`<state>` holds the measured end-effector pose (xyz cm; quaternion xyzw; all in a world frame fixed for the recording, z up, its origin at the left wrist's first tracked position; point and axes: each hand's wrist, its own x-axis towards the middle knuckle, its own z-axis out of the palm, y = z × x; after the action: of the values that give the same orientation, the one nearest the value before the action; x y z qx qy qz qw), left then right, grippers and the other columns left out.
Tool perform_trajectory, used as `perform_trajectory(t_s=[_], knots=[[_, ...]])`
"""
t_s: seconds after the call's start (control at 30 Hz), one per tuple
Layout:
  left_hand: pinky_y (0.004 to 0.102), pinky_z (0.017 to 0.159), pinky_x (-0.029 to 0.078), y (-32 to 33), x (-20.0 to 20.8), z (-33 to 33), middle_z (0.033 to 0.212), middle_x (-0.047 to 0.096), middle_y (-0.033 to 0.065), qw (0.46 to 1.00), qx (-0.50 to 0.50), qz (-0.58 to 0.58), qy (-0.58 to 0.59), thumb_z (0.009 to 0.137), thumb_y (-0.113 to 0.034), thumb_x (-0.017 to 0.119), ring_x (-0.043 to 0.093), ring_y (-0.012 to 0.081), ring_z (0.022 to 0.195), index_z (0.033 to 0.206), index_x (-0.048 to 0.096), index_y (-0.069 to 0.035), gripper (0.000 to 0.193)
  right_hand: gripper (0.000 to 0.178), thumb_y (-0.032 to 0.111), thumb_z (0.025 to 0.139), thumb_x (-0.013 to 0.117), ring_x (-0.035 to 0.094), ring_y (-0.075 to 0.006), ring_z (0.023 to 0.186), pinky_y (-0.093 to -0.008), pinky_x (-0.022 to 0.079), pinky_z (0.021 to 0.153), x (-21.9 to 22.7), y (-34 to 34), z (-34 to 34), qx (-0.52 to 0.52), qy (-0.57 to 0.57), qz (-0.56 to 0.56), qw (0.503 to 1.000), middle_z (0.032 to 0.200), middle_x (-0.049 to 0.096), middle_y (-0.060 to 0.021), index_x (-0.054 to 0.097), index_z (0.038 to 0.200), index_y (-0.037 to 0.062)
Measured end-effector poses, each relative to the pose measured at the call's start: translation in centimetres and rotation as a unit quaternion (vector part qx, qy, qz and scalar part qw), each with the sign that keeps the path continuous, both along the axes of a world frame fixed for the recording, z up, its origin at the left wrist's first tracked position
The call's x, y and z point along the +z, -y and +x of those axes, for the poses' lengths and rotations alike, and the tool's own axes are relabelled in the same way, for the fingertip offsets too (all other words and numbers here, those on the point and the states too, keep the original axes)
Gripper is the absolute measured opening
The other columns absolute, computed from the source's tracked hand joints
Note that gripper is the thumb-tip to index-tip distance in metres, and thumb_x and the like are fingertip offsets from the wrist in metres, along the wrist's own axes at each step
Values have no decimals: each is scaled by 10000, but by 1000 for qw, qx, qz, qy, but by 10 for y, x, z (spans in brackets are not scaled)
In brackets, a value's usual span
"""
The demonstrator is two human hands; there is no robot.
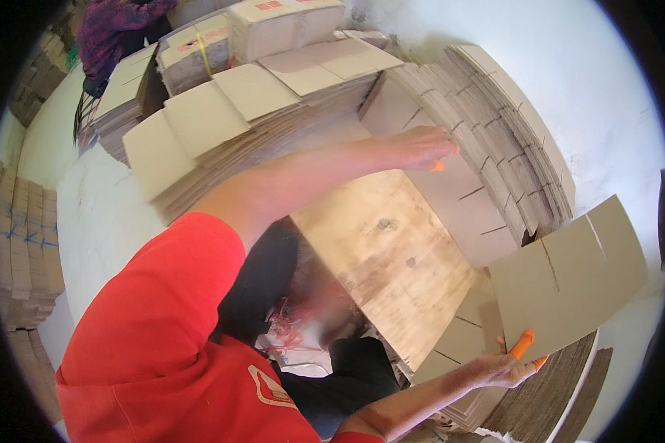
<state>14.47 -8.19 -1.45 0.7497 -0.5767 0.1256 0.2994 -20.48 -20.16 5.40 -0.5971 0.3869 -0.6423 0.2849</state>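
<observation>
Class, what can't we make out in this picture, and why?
All in the head view:
Palm of the left hand: turned away, so any grip is unclear.
Back of the sheet in the right hand: faces away.
Co-worker: head cut off by the top edge.
Red patch between the legs: too blurred to identify.

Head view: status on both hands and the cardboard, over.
Right hand gripping slotted cardboard sheet. Left hand beside cardboard stack, contact unclear. Wooden board lies between hands.
</observation>
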Motion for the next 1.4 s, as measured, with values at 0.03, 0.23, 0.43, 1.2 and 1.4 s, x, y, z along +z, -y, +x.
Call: perform_trajectory(t_s=[0.03, 0.23, 0.43, 1.2, 1.4], knots=[[445, 834, 454, 24, -7, 3, 950, 620, 116, 1000, -12, -20, 13, 750, -173, 742, 561, 327, 972, 1078, 592, -44, 383, 508, 105, 852, 652, 665, -217, 916, -238, 535, 483, -10, 11, -3, 55, 39, -44, 997, 1232, 561, -164, 509, 1339, 68], [400, 918, 433, 119, -18, 3, 1084, 568, 85, 990, -107, -88, 20, 710, -195, 793, 497, 296, 1048, 1189, 564, -61, 547, 498, 2, 847, 665, 631, -165, 771, -210, 435, 414, -20, 52, 1, -12, 76, -64, 995, 1200, 582, -147, 526, 1322, 56], [372, 985, 373, 183, -8, -30, 1104, 557, 79, 996, -20, 51, 66, 724, -148, 775, 458, 258, 1122, 1160, 556, -62, 496, 541, -13, 841, 673, 582, -132, 659, -201, 381, 407, -32, 77, -13, -7, 17, -73, 997, 1132, 604, -109, 504, 1349, 67], [411, 745, 494, 194, -37, -38, 851, 606, 90, 985, -62, 75, 143, 834, -109, 543, 601, 290, 909, 941, 572, -68, 118, 654, -158, 798, 630, 628, -134, 756, -185, 420, 443, -58, 72, -10, 58, -3, -32, 998, 1217, 592, -97, 472, 1389, 73], [396, 753, 495, 197, -42, -37, 831, 603, 91, 976, -101, 87, 171, 808, -90, 572, 598, 282, 908, 873, 596, -65, 74, 687, -159, 777, 657, 610, -107, 738, -181, 424, 431, -60, 74, -10, 39, -40, -43, 998, 1153, 625, -64, 485, 1387, 107]])
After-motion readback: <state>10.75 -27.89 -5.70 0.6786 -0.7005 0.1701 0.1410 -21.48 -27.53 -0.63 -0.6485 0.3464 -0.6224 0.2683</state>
